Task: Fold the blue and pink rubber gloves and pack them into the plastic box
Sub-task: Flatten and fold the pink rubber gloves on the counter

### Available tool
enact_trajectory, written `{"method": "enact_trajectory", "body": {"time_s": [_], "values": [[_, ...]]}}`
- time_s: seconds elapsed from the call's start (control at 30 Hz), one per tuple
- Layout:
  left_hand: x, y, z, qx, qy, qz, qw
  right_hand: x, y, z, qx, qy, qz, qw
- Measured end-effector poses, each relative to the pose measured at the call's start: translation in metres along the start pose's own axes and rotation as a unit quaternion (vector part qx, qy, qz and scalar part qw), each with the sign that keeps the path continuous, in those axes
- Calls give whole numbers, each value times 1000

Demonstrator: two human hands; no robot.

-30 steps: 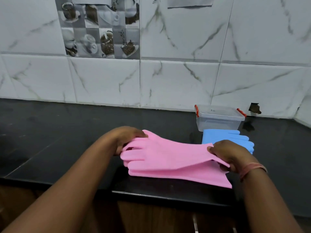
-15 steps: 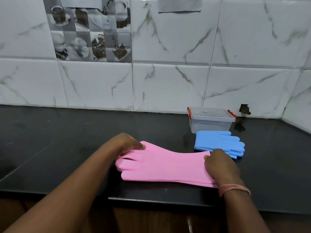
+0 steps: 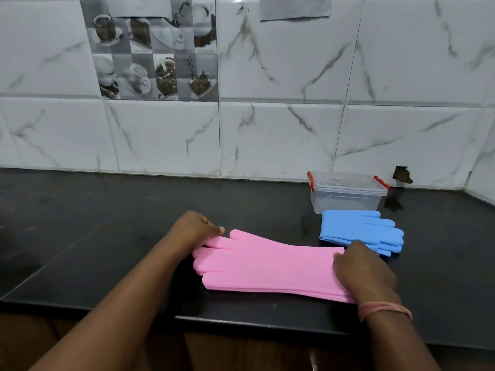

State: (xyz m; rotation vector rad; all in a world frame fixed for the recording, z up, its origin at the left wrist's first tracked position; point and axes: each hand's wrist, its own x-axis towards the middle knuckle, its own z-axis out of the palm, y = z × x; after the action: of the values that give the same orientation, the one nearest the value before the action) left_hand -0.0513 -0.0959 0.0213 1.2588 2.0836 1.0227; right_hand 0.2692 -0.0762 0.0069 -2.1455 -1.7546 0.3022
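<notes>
Your left hand (image 3: pixel 197 230) pinches the pink gloves' (image 3: pixel 270 266) fingertips, your right hand (image 3: pixel 361 271) curls over their cuff; they lie flat on the counter (image 3: pixel 107 223) beside the blue gloves (image 3: pixel 353 228), near the shut plastic box (image 3: pixel 347 194)

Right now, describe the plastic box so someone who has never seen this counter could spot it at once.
Look along the black counter to its back right, against the marble-tiled wall. There, just behind the blue gloves, stands the plastic box. It is the only clear, lidded thing there, with a red clip at each end of its lid.
</notes>
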Motion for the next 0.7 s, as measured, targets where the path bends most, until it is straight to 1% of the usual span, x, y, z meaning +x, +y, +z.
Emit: {"method": "enact_trajectory", "body": {"time_s": [0.1, 0.17, 0.27, 0.33, 0.4, 0.47, 0.53, 0.63, 0.7], "values": [[-3, -9, -4, -39, 34, 9, 999, 1, -2, 3, 4, 21, 4, 1000], [-6, -15, -7, -51, 24, -1, 998, -2, -9, 3, 5, 42, 6, 999], [-9, -25, -6, -73, 12, 4, 997, -11, -25, 7, -81, 85, 15, 993], [-10, -27, -1, -89, 28, 20, 995, -18, -40, 10, -98, 93, -6, 991], [-12, -26, 11, -59, 70, 41, 995, -22, -57, 19, -79, 78, -69, 991], [-18, -22, 24, -48, 126, 57, 989, -26, -71, 32, -65, 38, -150, 986], [-20, -15, 32, -114, 160, 63, 979, -28, -79, 44, -54, -3, -210, 976], [-21, -5, 30, -217, 167, 43, 961, -26, -77, 50, -45, -38, -227, 972], [-18, -8, 23, -222, 142, 41, 964, -23, -74, 48, -42, -51, -228, 972]]}}
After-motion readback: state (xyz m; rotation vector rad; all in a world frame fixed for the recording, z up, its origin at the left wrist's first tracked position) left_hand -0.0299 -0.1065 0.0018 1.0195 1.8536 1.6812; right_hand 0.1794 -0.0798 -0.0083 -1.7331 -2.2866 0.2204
